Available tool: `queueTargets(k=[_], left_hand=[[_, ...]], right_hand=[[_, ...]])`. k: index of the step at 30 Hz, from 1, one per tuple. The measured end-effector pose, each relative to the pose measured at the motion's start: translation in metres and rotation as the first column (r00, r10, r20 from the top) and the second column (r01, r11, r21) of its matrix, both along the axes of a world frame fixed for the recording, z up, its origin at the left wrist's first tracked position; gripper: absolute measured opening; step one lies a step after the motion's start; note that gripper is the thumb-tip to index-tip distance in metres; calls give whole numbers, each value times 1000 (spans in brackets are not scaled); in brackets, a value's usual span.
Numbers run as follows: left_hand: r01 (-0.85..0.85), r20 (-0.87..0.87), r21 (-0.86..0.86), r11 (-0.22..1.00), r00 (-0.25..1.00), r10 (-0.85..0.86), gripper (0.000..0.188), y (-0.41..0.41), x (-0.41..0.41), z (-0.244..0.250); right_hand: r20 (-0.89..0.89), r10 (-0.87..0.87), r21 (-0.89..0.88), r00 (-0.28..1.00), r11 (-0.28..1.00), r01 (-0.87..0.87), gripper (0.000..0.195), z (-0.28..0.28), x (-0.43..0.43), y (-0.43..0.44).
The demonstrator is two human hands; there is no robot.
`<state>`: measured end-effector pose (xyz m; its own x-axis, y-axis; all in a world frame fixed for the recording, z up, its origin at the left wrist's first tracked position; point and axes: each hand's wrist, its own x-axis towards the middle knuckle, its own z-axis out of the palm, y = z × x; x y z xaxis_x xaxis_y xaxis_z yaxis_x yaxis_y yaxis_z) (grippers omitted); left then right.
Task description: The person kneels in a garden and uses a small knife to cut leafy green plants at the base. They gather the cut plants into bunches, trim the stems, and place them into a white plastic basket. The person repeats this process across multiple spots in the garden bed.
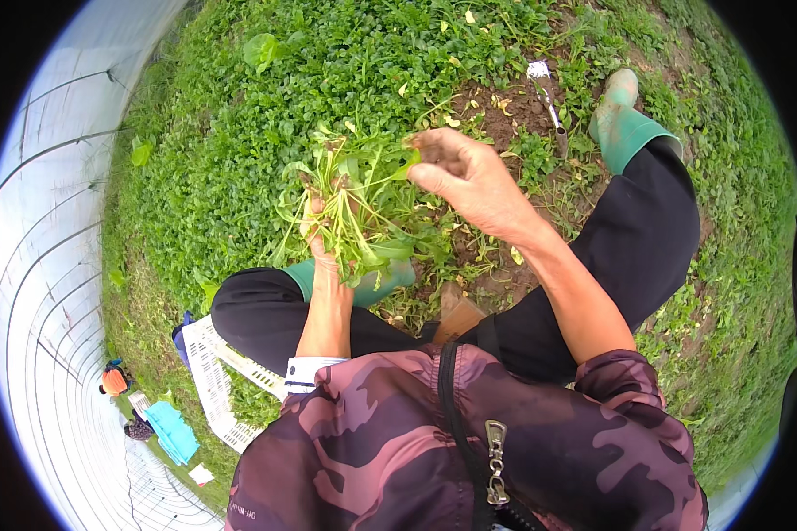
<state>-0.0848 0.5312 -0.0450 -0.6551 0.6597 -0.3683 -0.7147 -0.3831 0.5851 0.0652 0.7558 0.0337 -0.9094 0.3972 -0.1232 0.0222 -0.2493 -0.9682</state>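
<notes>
My left hand [315,222] is closed around a bunch of uprooted leafy greens [345,219], with soil on the roots and pale stems showing. To the right of the bunch, my right hand [455,169] is raised with its fingers curled; a yellowish-green leaf [406,166] lies at its thumb and fingertips, pinched between them or just behind, which I cannot tell. Beyond my right hand, a hand tool with a white-marked blade and a tubular metal handle [552,109] lies on the soil.
Dense low greens [239,152] grow ahead and left. My green rubber boots [627,133] stand on either side of bare soil [498,119]. A white plastic crate [209,385] holding greens sits at lower left. Two people [114,381] are far off by a blue sheet [173,431], near the greenhouse wall [53,199].
</notes>
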Motion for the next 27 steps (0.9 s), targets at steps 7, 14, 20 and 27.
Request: queueTargets(k=[7, 14, 20, 27], left_hand=[[18, -8, -226, 974, 1000, -20, 32, 27, 18, 37], [176, -135, -485, 857, 953, -272, 42, 35, 22, 54], [156, -286, -397, 904, 915, -284, 45, 18, 12, 50], [386, -246, -355, 851, 840, -483, 58, 11, 8, 66]], right_hand=[[-38, -90, -280, 995, 957, 76, 13, -1, 2, -1], [10, -339, -430, 941, 848, 310, 13, -14, 6, 11], [11, -400, 504, 917, 794, 340, 34, -29, 3, 52], [97, -238, 675, 967, 729, 112, 17, -43, -5, 11]])
